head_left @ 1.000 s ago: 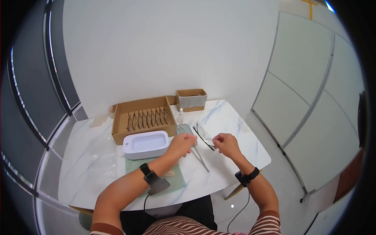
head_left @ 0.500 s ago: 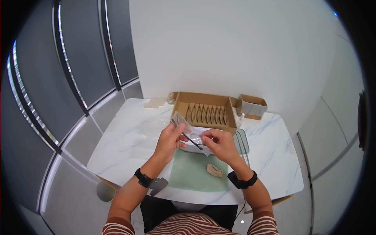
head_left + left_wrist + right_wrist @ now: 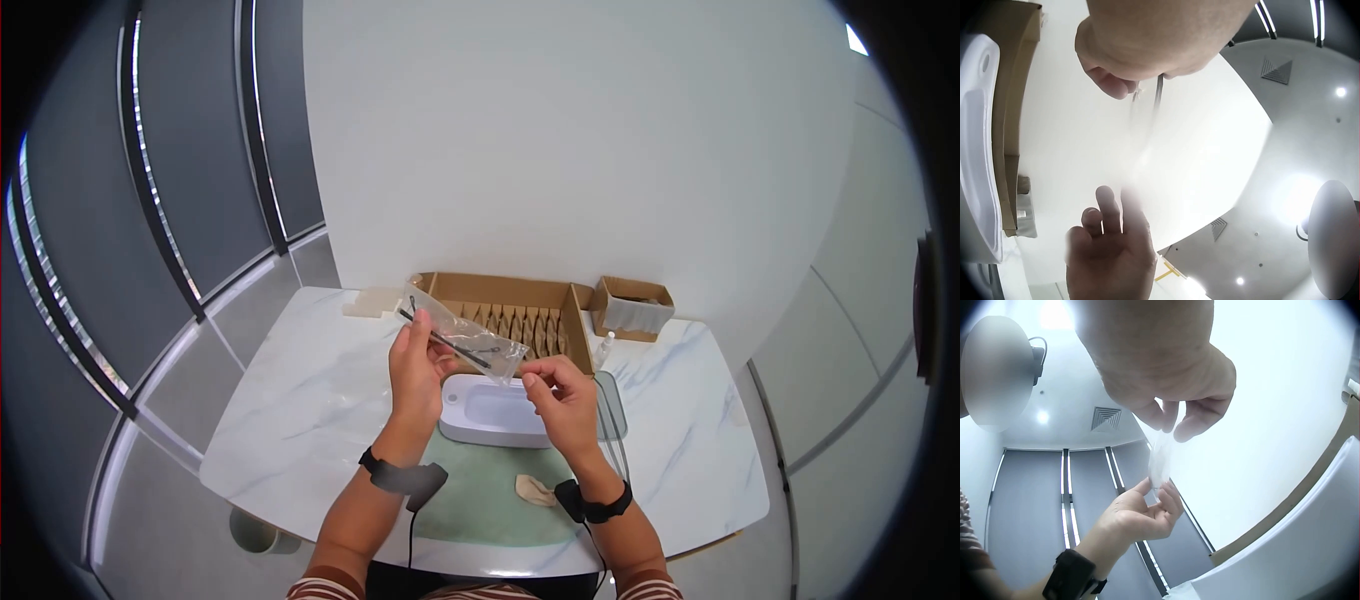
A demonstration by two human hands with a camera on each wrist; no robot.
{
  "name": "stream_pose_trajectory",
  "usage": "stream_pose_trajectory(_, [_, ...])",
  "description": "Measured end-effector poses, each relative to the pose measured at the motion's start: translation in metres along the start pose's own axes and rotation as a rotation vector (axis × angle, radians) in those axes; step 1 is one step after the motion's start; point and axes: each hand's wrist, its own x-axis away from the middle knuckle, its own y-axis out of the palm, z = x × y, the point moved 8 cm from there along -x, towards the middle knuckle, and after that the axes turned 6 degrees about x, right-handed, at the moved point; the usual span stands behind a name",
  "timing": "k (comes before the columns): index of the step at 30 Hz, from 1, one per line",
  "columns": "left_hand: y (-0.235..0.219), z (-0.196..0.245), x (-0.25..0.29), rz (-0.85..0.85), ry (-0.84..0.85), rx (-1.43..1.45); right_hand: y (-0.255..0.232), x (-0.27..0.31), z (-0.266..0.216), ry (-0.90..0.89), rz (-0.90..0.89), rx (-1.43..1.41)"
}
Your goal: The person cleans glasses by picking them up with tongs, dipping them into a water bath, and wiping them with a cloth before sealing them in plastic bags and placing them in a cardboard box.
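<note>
A clear plastic bag [image 3: 470, 336] with dark-framed eyeglasses [image 3: 450, 347] inside is up in front of me, above the white tub. My left hand [image 3: 413, 368] grips its left end, thumb laid over the bag. At the lower right end, thumb and fingertips of my right hand [image 3: 562, 398] pinch the plastic. In the right wrist view the bag [image 3: 1160, 459] stretches between both hands. Seen from the left wrist, the glasses' dark temple [image 3: 1159, 94] sticks out below my left hand [image 3: 1147, 44], and the rest is washed out.
Below stands a white tub [image 3: 490, 438] with a pale inner basin, on a green mat [image 3: 465, 500] beside a beige cloth [image 3: 535, 490]. Behind it, a cardboard box [image 3: 500, 284] holds several brown pieces in a row. A smaller carton [image 3: 625, 320], spray bottle [image 3: 604, 347] and grey tray [image 3: 612, 405] are right.
Both hands came from the table's right side to the middle, lifting the bag with the glasses. Since half a second ago, the bag has been raised and spread out; the head view has shifted.
</note>
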Motion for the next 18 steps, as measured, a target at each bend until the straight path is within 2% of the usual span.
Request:
stream_pose_trajectory(3, [0.002,-0.002,0.0,-0.007,-0.003,-0.014,0.004,-0.001,0.01,0.042,-0.028,0.005])
stream_pose_trajectory(6, [0.001,-0.002,-0.001,-0.008,-0.01,-0.031,0.011,-0.002,0.022,0.119,-0.072,-0.119])
stream_pose_trajectory(8, [-0.002,-0.004,-0.001,-0.009,-0.009,-0.039,0.015,-0.002,0.024,0.11,-0.094,-0.252])
stream_pose_trajectory(12, [-0.002,-0.008,0.0,0.005,-0.001,-0.049,0.021,-0.001,0.03,0.076,-0.152,-0.267])
stream_pose_trajectory(18, [0.0,-0.014,0.002,0.006,-0.008,-0.061,0.018,0.001,0.044,0.212,-0.102,-0.274])
